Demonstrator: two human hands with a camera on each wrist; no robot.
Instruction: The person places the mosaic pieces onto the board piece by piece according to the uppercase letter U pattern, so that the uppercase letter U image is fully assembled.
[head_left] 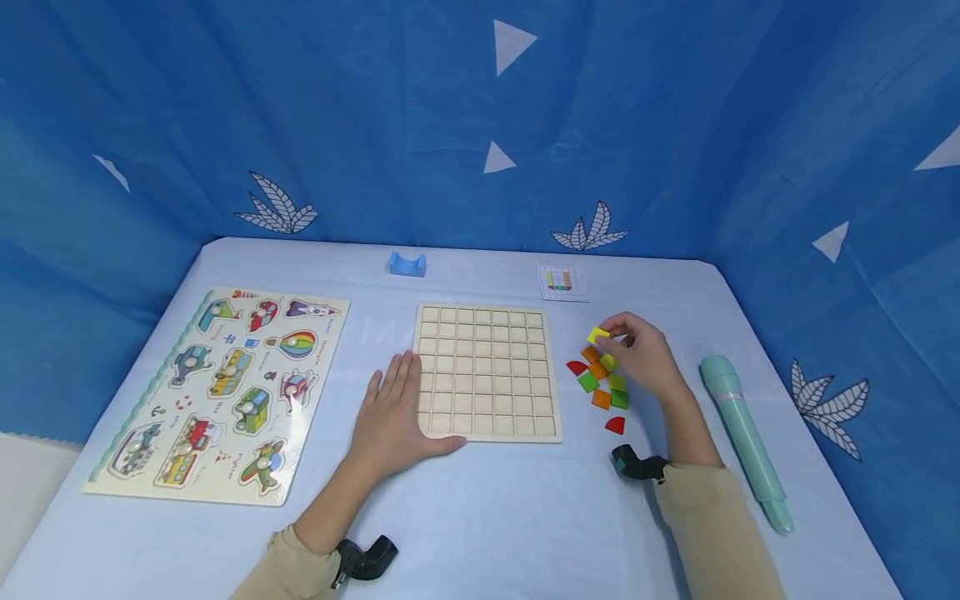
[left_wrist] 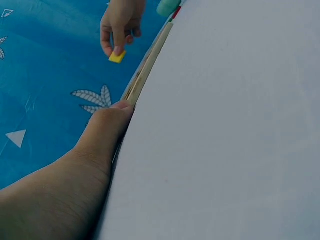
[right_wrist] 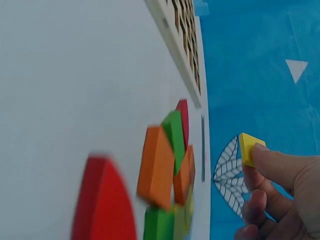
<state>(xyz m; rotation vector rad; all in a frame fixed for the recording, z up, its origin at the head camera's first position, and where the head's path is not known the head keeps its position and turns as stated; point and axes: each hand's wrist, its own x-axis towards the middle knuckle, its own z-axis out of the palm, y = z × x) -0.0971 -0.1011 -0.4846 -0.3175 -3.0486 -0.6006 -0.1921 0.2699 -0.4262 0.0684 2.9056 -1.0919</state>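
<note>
A square wooden grid board point(head_left: 486, 375) lies in the middle of the table. My left hand point(head_left: 393, 421) rests at its lower left corner, fingers straight along the left edge and thumb along the front edge. Between thumb and fingers my right hand point(head_left: 641, 354) pinches a yellow square block point(right_wrist: 249, 149), raised above a loose group of blocks. In that group are orange blocks point(head_left: 602, 399), green blocks point(head_left: 588, 382), yellow blocks point(head_left: 617, 382) and red quarter-round blocks point(head_left: 615, 425), right of the board.
A picture puzzle board point(head_left: 225, 400) takes up the left side. Behind the grid board stand a small blue holder point(head_left: 407, 265) and a pattern card point(head_left: 564, 283). A mint-green tube point(head_left: 750, 446) lies along the right. Blue cloth point(head_left: 405, 125) walls the back and sides.
</note>
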